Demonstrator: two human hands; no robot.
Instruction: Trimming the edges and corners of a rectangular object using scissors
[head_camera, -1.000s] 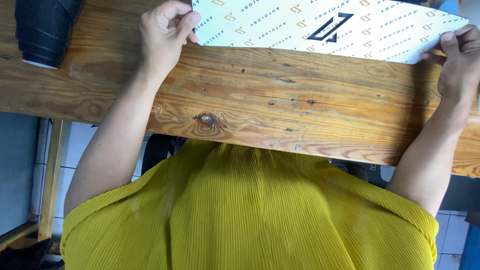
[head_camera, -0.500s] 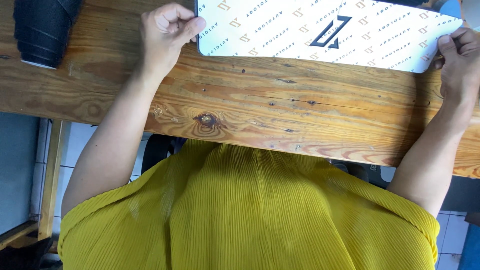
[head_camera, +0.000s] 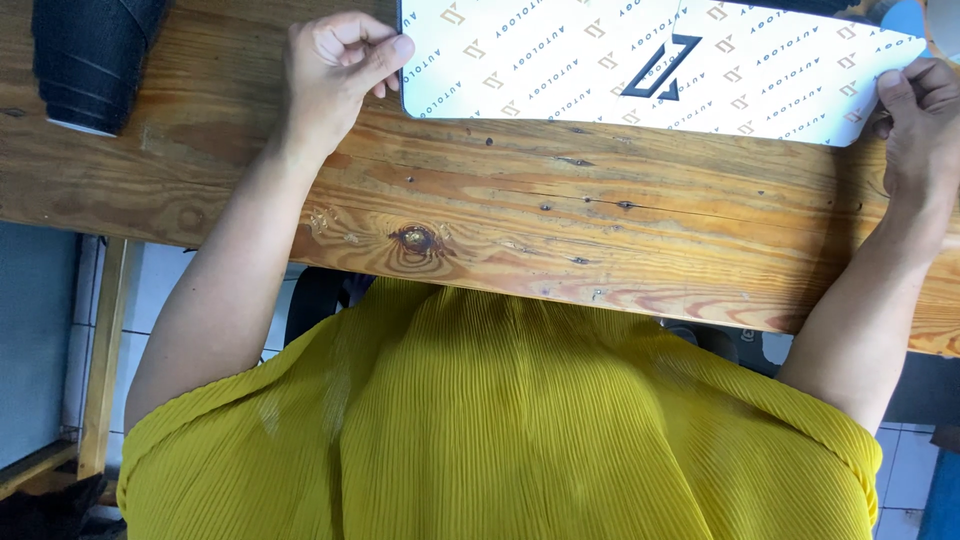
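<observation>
Gripping opposite corners, both hands hold a white rectangular sheet (head_camera: 660, 70) w/ rounded corners, flat on the wooden table (head_camera: 560, 220). Left hand (head_camera: 335, 75) is curled, thumb & forefinger pinching the sheet's near-left corner; other fingers tucked under toward the palm. Right hand (head_camera: 920, 115) pinches the near-right corner, thumb on top, fingers mostly behind the edge so can't tell exactly how they sit. Sheet has a repeating small pattern in tan & dark, plus one bigger dark angular mark near the middle. It lies at the far side of the tabletop, running off the top of view, slightly skewed vs. the plank grain: the right end sits lower in frame than the left.

Judging from the grip: handling it well means keeping both pinches light & even, hands level, so the sheet stays flat & doesn't buckle in the middle. Squaring its long edge to a plank seam looks like the easy reference. Pinching only at the corners keeps fingers off the printed face.

Surface: rough pine planks, knots, nail holes, a long crack along one seam, so not smooth; the sheet could snag. Black ribbed cylinder (head_camera: 90, 55) stands at the table's far-left, well apart from the sheet. Person wears a yellow pleated top (head_camera: 500, 430). Below the table edge: pale tiled floor (head_camera: 165, 290), a wooden leg (head_camera: 105, 350) at left, something dark under the table, can't tell what.
</observation>
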